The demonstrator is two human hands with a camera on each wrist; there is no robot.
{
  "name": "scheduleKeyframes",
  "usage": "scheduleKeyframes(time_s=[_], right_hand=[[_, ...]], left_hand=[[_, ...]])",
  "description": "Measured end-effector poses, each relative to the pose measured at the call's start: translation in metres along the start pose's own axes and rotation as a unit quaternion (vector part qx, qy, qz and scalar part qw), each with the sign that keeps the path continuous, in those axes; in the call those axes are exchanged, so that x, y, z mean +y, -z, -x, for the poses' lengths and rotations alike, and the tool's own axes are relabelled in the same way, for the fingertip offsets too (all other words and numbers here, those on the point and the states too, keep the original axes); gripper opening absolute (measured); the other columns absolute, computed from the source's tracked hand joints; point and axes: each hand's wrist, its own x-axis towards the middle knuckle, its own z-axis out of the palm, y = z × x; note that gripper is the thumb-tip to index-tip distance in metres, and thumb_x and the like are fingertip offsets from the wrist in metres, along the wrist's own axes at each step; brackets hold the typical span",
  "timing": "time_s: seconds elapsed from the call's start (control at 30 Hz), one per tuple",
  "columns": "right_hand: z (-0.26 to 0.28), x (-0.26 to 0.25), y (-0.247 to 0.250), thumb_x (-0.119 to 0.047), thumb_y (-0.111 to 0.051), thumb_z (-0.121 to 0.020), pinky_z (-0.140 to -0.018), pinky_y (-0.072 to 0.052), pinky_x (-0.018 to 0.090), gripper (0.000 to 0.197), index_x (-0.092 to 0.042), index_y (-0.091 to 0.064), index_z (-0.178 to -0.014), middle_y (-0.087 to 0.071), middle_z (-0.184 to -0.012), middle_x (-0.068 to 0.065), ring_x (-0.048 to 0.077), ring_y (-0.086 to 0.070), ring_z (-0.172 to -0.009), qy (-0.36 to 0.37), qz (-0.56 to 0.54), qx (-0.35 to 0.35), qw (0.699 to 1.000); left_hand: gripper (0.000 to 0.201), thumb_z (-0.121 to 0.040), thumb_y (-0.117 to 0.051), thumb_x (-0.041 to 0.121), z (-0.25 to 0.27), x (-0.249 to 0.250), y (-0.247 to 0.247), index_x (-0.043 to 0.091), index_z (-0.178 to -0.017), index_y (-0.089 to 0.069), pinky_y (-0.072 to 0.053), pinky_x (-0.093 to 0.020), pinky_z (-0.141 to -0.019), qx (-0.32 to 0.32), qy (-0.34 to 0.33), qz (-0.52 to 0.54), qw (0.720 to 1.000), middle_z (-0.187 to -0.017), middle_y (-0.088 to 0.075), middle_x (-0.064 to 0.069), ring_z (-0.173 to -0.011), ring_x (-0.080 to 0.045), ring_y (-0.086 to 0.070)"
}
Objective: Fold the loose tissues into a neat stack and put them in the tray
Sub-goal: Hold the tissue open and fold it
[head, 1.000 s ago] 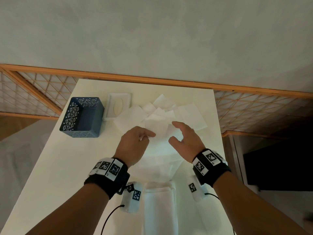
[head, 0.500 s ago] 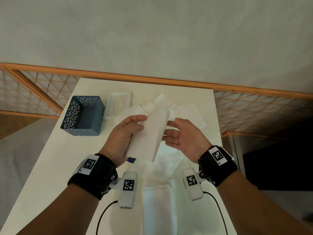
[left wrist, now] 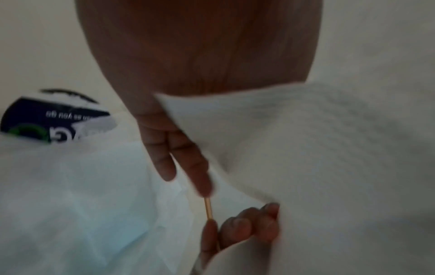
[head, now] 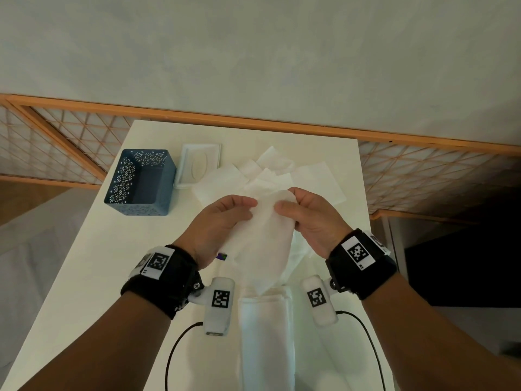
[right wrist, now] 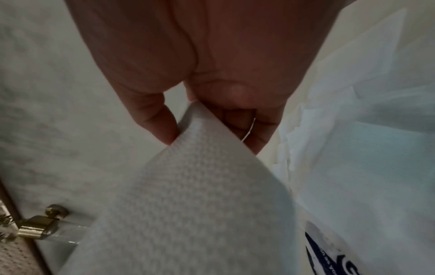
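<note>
We are now holding the tissue (head: 262,238) up between both hands: our right hand (head: 313,218), open beside it half a second ago, is pinching its top edge, and our left hand (head: 217,224) is gripping the other side, thumbs nearly meeting.

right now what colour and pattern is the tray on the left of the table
The tray is dark blue with small white floral perforations on its walls, clearest in the head view.

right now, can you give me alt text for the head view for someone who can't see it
Both hands, left hand and right hand, pinch the top of a white tissue held up above a white table. Loose tissues lie beyond; a folded stack lies nearer. A blue perforated tray sits far left.
</note>
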Motion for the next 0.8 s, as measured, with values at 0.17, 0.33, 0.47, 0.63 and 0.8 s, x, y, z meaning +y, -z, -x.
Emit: scheduleKeyframes(time_s=[0.17, 0.33, 0.47, 0.63, 0.8], right_hand=[[0.004, 0.008, 0.001, -0.028, -0.078, -0.085, -0.096, -0.054, 0.054, 0.033, -0.003, -0.071, -0.107, -0.076, -0.107, 0.016, 0.04, -0.071, -0.1, -0.004, 0.025, 0.048, 0.999], [0.012, 0.014, -0.003, -0.03, -0.079, -0.084, -0.1, -0.05, 0.068, 0.042, -0.002, -0.07, -0.115, -0.073, -0.116, 0.025, 0.05, -0.067, -0.111, -0.024, 0.013, 0.034, 0.999], [0.017, 0.015, -0.007, -0.029, -0.08, -0.088, -0.089, -0.056, 0.06, 0.033, -0.004, -0.072, -0.107, -0.073, -0.106, 0.025, 0.042, -0.072, -0.094, -0.033, 0.025, 0.012, 0.999], [0.023, 0.01, -0.006, -0.016, -0.078, -0.091, -0.075, -0.055, 0.037, 0.009, -0.014, -0.072, -0.097, -0.072, -0.092, 0.009, 0.025, -0.068, -0.082, -0.022, 0.023, -0.004, 0.999], [0.02, 0.018, 0.002, -0.027, -0.081, -0.078, -0.089, -0.054, 0.034, 0.05, -0.022, -0.068, -0.127, -0.074, -0.12, 0.001, 0.017, -0.072, -0.105, -0.021, 0.001, 0.026, 0.999]], left_hand=[[0.013, -0.101, -0.069, 0.032, 0.012, -0.003, 0.005, 0.027, -0.107, -0.08, -0.048, -0.015, -0.084, 0.077, -0.103, -0.213, 0.969, -0.109, -0.077, 0.021, -0.09, 0.005, -0.068], [0.032, -0.083, -0.081, 0.053, 0.032, -0.015, -0.003, 0.036, -0.109, -0.075, -0.054, -0.028, -0.095, 0.004, -0.146, -0.297, 0.943, -0.115, -0.074, 0.022, -0.112, 0.003, -0.067], [0.028, -0.089, -0.083, 0.039, 0.035, -0.032, -0.01, 0.037, -0.113, -0.068, -0.051, -0.022, -0.096, 0.014, -0.182, -0.373, 0.91, -0.109, -0.072, 0.026, -0.108, 0.004, -0.066], [0.015, -0.095, -0.077, 0.028, 0.037, -0.039, -0.016, 0.027, -0.087, -0.064, -0.048, -0.019, -0.074, 0.046, -0.207, -0.35, 0.913, -0.082, -0.064, 0.012, -0.075, -0.004, -0.06], [0.023, -0.099, -0.073, 0.023, 0.043, -0.041, -0.017, 0.021, -0.079, -0.063, -0.048, -0.02, -0.068, 0.056, -0.15, -0.239, 0.958, -0.071, -0.064, 0.016, -0.066, -0.005, -0.058]])
